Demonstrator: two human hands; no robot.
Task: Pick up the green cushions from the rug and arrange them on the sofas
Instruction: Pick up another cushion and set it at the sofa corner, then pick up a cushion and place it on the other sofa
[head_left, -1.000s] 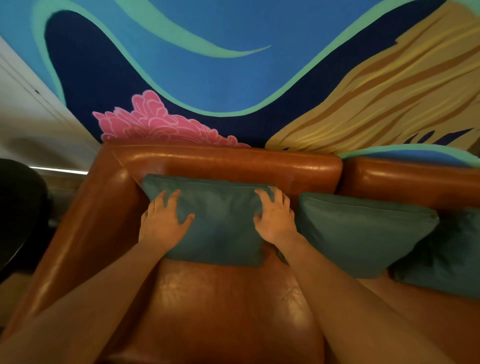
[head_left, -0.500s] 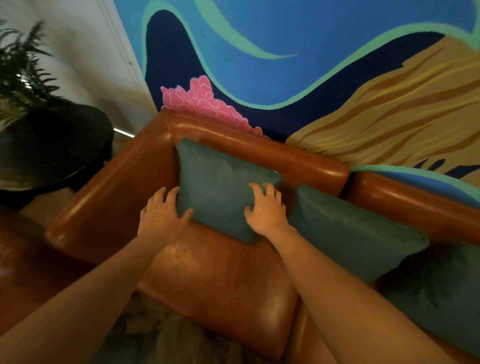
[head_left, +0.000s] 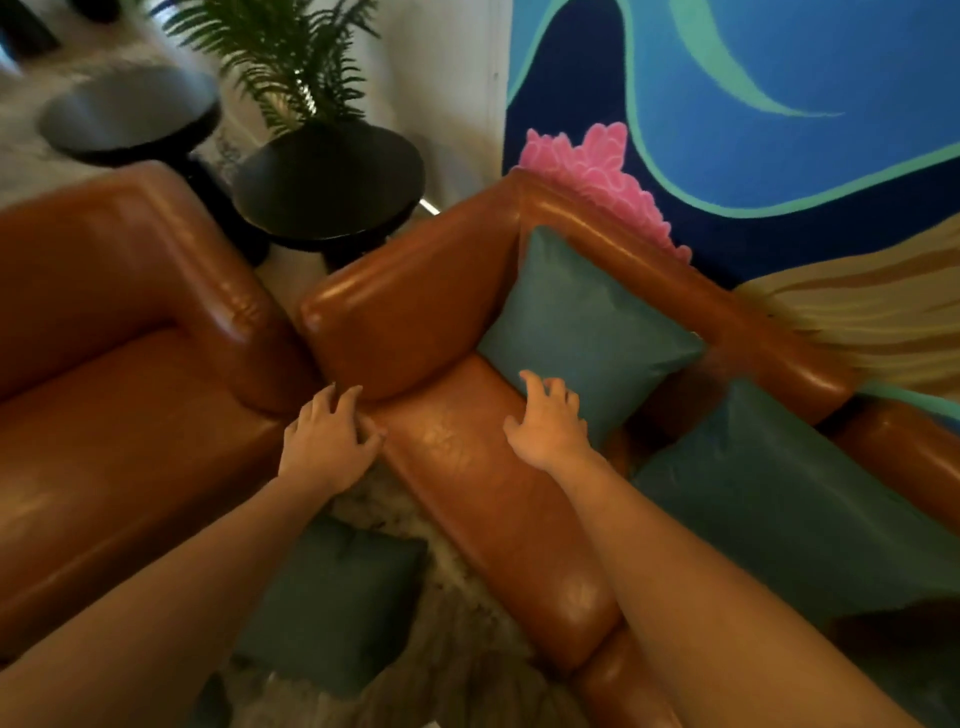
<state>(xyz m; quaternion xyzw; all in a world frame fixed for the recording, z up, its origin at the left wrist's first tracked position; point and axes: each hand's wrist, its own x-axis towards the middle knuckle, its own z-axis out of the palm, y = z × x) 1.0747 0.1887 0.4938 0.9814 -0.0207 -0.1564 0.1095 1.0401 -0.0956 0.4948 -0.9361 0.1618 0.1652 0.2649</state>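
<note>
"Pulling back, both of them. Entry: left hand has come off the teal-green square cushion and now sits by the front corner of the tan leather sofa. A second ago both palms lay flat on that cushion."

"Agreed. Right hand: fingertips at the cushion's lower edge, contact unclear. Grip, each hand: fingers apart, loosely bent, nothing held. The cushion stands tilted in the sofa's corner, leaning on backrest and armrest."

"So that one counts as placed. A second green cushion lies just beside it on the same seat."

"The view has also swung left and down. It now takes in a third green cushion lying flat on the shaggy pale rug, between this sofa and a second tan leather sofa."

"Judgement: placing step finished. The next pick is probably the rug cushion, likely bound for the left-hand sofa."
</note>
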